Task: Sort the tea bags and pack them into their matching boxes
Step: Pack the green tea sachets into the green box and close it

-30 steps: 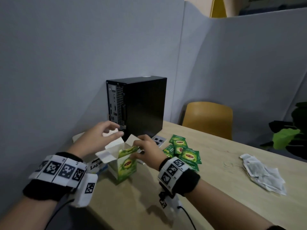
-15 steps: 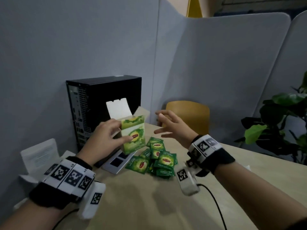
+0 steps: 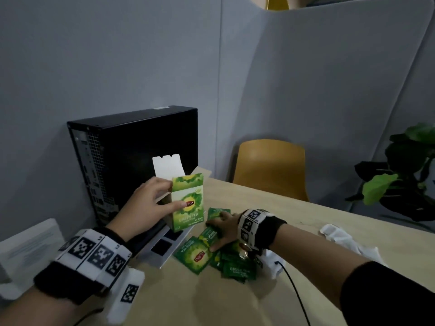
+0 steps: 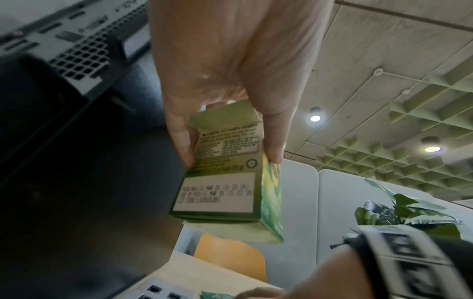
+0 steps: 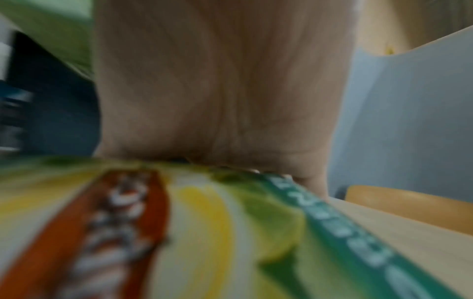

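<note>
My left hand point(image 3: 175, 195) grips the green tea box point(image 3: 188, 205) and holds it upright above the table, its white lid flap standing open. The left wrist view shows the thumb and fingers point(image 4: 275, 157) clamped on the box point(image 4: 222, 182) from both sides. My right hand point(image 3: 217, 234) is down on the pile of green tea bags point(image 3: 226, 262), just right of the box, fingers and thumb curled round a green sachet point(image 3: 208, 235). In the blurred right wrist view the palm point(image 5: 220, 91) lies on a green sachet point(image 5: 204, 232). White tea bags point(image 3: 341, 238) lie to the right.
A black computer case point(image 3: 131, 156) stands behind the box, a flat grey device point(image 3: 164, 248) at its foot. An open white box point(image 3: 30, 245) sits at far left. Beyond the wooden table point(image 3: 235, 302) are a yellow chair point(image 3: 270, 168), a plant point(image 3: 400, 184) and grey partitions.
A second ago both hands were at the box on the table. The left hand lifted it, and the right hand has now dropped from mid-air onto the green tea bags.
</note>
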`<action>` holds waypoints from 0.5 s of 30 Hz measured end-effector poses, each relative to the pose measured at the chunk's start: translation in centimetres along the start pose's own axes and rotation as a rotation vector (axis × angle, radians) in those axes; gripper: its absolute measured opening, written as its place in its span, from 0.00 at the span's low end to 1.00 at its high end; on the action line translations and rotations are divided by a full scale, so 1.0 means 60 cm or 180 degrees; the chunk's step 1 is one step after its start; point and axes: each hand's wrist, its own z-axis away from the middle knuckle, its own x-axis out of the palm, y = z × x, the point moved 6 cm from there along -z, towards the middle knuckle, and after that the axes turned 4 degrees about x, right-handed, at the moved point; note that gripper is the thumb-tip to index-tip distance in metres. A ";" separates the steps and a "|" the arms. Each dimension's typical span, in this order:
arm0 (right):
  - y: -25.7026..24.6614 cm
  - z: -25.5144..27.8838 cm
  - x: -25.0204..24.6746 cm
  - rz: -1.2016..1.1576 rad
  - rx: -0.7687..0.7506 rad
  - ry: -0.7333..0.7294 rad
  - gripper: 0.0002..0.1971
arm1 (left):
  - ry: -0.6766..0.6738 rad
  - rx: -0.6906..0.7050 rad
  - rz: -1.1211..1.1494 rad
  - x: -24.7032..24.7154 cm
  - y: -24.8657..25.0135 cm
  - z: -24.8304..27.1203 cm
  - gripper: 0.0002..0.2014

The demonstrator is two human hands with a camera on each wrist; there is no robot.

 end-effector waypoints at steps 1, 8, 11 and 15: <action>-0.005 0.020 0.010 0.0001 -0.0048 0.0035 0.47 | -0.0045 -0.0010 -0.0007 0.004 -0.002 -0.002 0.14; -0.011 0.186 0.095 0.0033 -0.0494 -0.0232 0.45 | -0.0283 -0.0120 -0.0140 0.046 -0.005 0.000 0.10; -0.008 0.236 0.108 0.0058 -0.0631 -0.0189 0.43 | -0.0475 -0.0218 -0.0130 0.071 -0.007 0.007 0.11; -0.014 0.264 0.107 0.0045 -0.0613 -0.0130 0.40 | -0.0747 -0.0340 -0.0510 0.113 -0.003 0.009 0.11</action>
